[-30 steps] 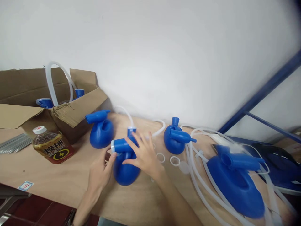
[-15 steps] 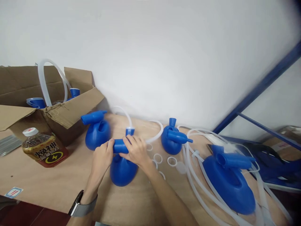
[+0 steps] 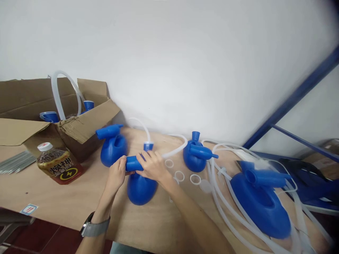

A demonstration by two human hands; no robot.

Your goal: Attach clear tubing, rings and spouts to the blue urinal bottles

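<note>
Between my two hands is a short blue plastic tube (image 3: 133, 163), lying crosswise. My left hand (image 3: 118, 171) is closed at its left end, thumb over the end and fingers mostly hidden. My right hand (image 3: 152, 165) wraps round its right part from above. Just beneath stands a round blue plastic bottle (image 3: 142, 189), upright, its middle partly covered by my hands. Behind my right hand, the bottle's blue funnel-shaped mouth (image 3: 148, 145) shows, with a translucent hose (image 3: 141, 124) rising from it. Whether the tube touches the bottle I cannot tell.
Similar blue bottles with tubes across them stand left (image 3: 112, 150), back right (image 3: 194, 158) and front right (image 3: 261, 204). White rings (image 3: 195, 179) and coiled hoses (image 3: 225, 211) lie rightward. A drink bottle (image 3: 61, 165) and open carton (image 3: 87, 121) stand left.
The view has turned slightly left. Both hands have shifted a little left relative to the bottle below, with the tube still in them.
</note>
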